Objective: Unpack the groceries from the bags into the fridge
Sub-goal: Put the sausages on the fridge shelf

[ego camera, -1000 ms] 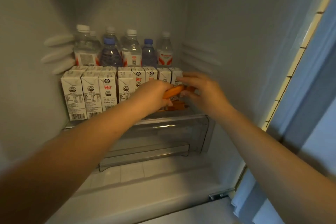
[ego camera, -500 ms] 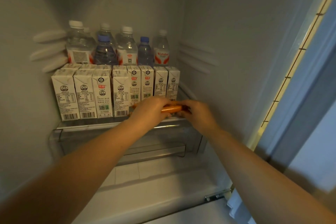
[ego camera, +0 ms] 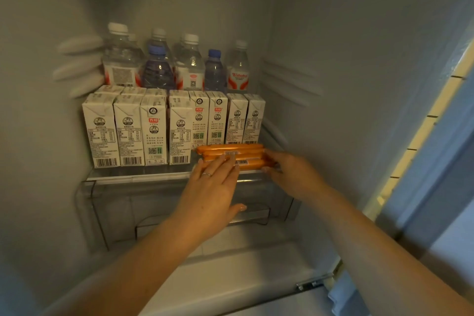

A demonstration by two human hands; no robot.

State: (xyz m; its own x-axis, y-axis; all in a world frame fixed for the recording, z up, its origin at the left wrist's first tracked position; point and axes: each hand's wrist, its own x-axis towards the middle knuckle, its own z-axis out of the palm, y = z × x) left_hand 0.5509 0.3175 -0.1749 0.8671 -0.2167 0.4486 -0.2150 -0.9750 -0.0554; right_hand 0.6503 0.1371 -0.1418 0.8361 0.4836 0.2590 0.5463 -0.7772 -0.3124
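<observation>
1. Nearest me, my left hand lies flat, its straight fingers pressing the front of the stack of orange plastic-wrapped sausages; the thumb sticks out below, gripping nothing.
2. My right hand sits at the stack's right end, fingertips curled against it. I judge it pinches the end, though the contact itself is partly hidden.
3. The sausages lie lengthwise on the front edge of the clear glass fridge shelf, touching or just in front of the right-hand cartons.
4. Risk: the sausages are round and stacked at the very lip, so I judge that letting go unevenly could let 1 roll off into the compartment below. Pushing too hard could tip the cartons behind.
5. Under the shelf, the transparent plastic crisper drawer shows nothing inside that I can make out.
6. Behind the sausages, the white rectangular milk cartons stand upright in a packed row across the shelf, more rows behind on the left.
7. Farthest back, the clear plastic water bottles with white and blue caps stand against the rear wall.
8. The shelf is nearly full; the bags are out of sight.
</observation>
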